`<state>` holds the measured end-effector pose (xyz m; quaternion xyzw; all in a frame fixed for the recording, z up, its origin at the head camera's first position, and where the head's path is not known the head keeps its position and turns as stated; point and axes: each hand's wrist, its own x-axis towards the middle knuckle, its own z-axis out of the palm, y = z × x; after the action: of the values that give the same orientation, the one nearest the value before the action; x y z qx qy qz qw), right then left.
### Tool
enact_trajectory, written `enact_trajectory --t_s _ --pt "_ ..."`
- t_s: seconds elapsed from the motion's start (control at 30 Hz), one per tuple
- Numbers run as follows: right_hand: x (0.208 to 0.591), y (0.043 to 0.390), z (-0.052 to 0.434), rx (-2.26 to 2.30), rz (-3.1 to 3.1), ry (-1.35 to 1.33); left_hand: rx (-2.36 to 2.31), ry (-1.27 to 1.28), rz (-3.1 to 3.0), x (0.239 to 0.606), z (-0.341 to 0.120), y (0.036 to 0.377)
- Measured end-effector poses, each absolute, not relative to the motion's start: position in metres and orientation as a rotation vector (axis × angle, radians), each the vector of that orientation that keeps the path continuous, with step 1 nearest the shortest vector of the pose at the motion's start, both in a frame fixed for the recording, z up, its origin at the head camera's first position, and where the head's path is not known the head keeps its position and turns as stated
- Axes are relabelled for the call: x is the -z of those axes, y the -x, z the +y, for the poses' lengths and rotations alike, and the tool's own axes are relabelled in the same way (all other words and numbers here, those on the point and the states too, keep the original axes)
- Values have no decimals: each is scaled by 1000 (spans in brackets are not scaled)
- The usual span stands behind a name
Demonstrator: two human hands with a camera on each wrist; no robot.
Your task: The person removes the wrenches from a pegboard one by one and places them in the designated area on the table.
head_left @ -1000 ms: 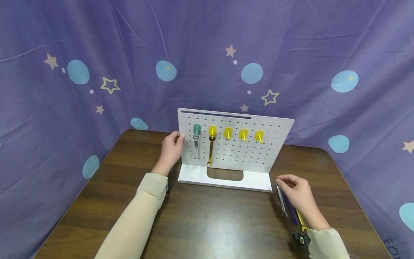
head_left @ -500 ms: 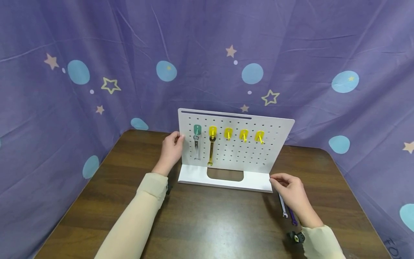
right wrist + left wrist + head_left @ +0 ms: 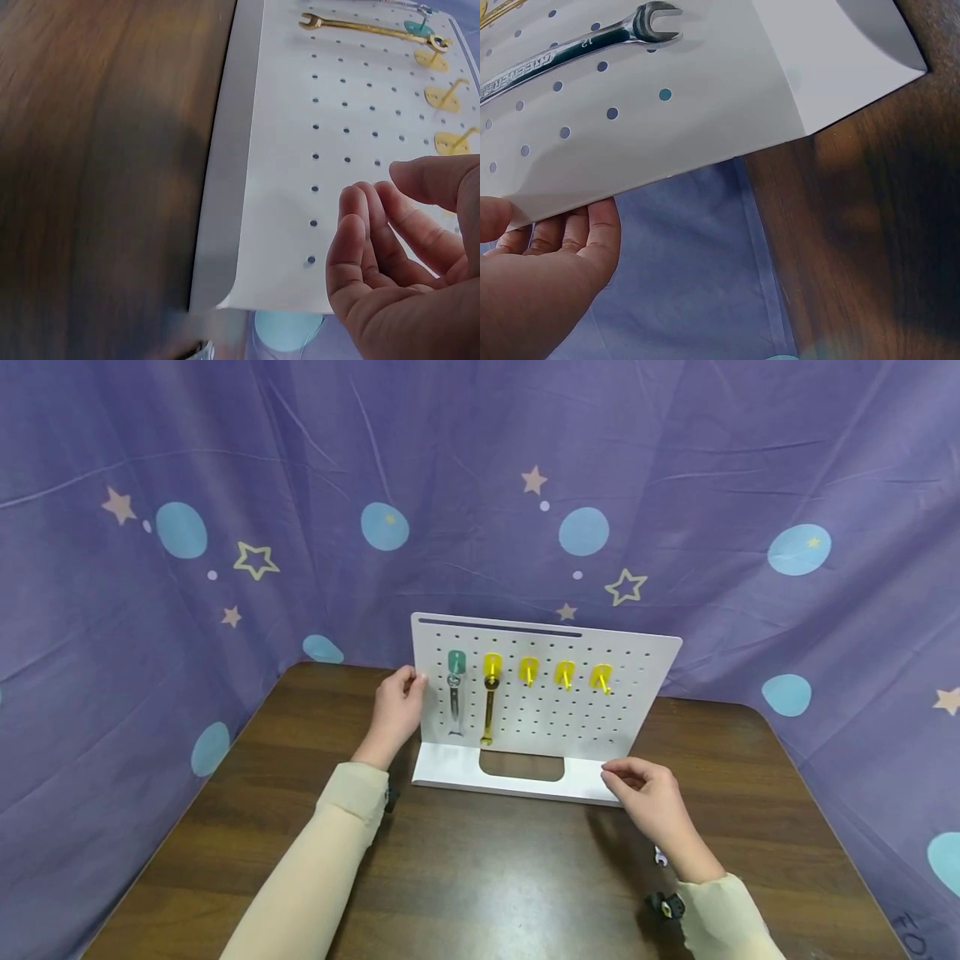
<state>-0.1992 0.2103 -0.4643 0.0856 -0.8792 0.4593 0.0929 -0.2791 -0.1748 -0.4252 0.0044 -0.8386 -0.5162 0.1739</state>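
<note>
even, soft overhead light; motion-blurred table (image 3: 90, 150) in the right wrist view

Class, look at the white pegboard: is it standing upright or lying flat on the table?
Upright. The pegboard stands on its base, two wrenches hang straight down from hooks, and the left hand grips its edge.

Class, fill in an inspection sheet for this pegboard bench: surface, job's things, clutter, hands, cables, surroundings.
Surface: dark wooden table.
Job's things: white pegboard standing upright; silver wrench hangs on the green hook, gold wrench on a yellow hook; three yellow hooks bare.
Clutter: wrench end showing beside the right wrist.
Hands: left hand grips the pegboard's left edge; right hand, fingers curled, holds nothing, near the base's right corner.
Cables: nothing seen.
Surroundings: purple cloth with stars and blue dots.
</note>
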Motion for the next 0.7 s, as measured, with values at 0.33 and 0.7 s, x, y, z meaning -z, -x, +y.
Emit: enact_trajectory --t_s 0.33,0.7 --pt "459 201 192 -1394 -2605 -266 1451 -21 -2371 427 -176 280" --pt "454 207 179 -1450 -2564 -298 1458 -25 -2376 427 -175 280"
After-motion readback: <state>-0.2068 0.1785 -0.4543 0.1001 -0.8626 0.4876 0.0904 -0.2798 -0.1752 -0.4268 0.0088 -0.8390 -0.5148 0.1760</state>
